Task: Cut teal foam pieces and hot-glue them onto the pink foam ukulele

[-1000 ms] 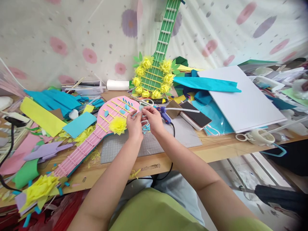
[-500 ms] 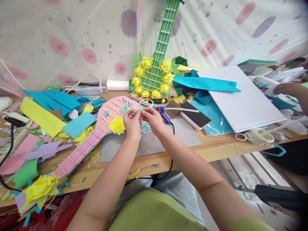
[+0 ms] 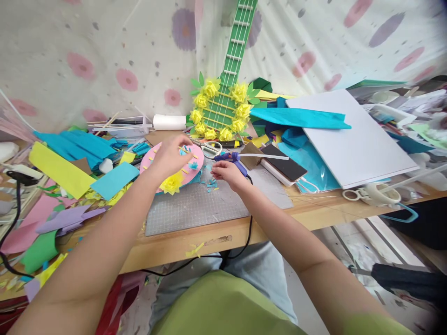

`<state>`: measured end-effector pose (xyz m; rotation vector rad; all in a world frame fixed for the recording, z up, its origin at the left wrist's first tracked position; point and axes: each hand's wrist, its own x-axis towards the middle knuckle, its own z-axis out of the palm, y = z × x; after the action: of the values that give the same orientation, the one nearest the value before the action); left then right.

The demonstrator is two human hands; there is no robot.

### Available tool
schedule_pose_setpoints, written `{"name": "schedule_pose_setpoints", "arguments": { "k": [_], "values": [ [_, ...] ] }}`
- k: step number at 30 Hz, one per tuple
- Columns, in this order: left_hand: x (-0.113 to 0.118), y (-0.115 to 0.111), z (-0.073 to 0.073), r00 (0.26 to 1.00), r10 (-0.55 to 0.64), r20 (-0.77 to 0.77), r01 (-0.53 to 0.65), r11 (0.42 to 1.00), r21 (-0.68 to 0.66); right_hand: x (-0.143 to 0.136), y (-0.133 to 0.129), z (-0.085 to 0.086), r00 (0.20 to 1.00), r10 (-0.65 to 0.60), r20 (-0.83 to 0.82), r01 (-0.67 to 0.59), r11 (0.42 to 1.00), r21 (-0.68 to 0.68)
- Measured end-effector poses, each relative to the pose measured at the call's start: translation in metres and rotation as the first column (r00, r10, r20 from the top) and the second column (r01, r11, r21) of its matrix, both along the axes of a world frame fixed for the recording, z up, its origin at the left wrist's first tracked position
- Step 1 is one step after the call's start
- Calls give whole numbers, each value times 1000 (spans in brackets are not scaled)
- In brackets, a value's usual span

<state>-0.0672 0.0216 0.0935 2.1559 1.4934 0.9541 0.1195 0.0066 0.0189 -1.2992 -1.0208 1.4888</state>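
Note:
Over the round body of the pink paper guitar (image 3: 190, 176) is my left hand (image 3: 172, 156), its fingers spread and curved down near small blue pieces. A yellow paper flower (image 3: 172, 183) sits on the guitar's lower edge, and my left arm covers much of its neck. My right hand (image 3: 228, 174) hovers above the grey cutting mat (image 3: 209, 209), fingertips pinched together; whatever they hold is too small to name. Just behind it lies a blue glue gun (image 3: 226, 157) with a white glue stick. Blue scraps (image 3: 211, 184) lie on the mat below.
A green paper guitar (image 3: 228, 74) with yellow flowers leans at the back. White scissors (image 3: 211, 149), a dark phone (image 3: 284, 162) and a white board (image 3: 356, 144) lie beyond my right hand. Coloured paper (image 3: 61, 170) covers the left side. A black cable (image 3: 250, 228) hangs over the edge.
My hands have parted: the left moved left over the pink guitar, the right stayed near the glue gun and shifted slightly right. The other person's hand at the far right has left the view.

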Motion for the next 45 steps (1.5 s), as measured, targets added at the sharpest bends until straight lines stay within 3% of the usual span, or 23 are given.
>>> {"name": "schedule_pose_setpoints", "arguments": {
  "k": [3,5,12,19,26,31,37,40,45],
  "values": [
    [7,1,-18,932,-241,-269,233,971,-59,0,3,-9,997,-44,70,43,999,17],
    [14,1,-28,898,-276,-342,261,961,-91,1,5,-12,990,-70,120,64,997,51],
    [14,13,-42,908,-168,-384,165,986,-41,3,10,-7,975,-29,219,1,992,124],
    [0,19,-43,950,-74,-305,31,989,-145,-12,20,2,923,121,366,-153,986,60],
    [-3,20,-43,955,-79,-287,27,983,-180,-20,31,14,866,240,439,-241,969,-54],
    [-3,17,-40,952,-65,-299,16,986,-163,-21,31,19,882,280,379,-250,960,-126],
    [4,9,-42,864,-287,-415,302,953,-30,-18,31,21,887,289,361,-254,957,-143],
    [8,9,-46,846,-237,-477,270,963,1,-17,29,23,891,279,359,-241,959,-149],
    [9,13,-43,884,-117,-453,121,992,-20,-18,28,26,903,280,325,-238,958,-163]
  ]
}}
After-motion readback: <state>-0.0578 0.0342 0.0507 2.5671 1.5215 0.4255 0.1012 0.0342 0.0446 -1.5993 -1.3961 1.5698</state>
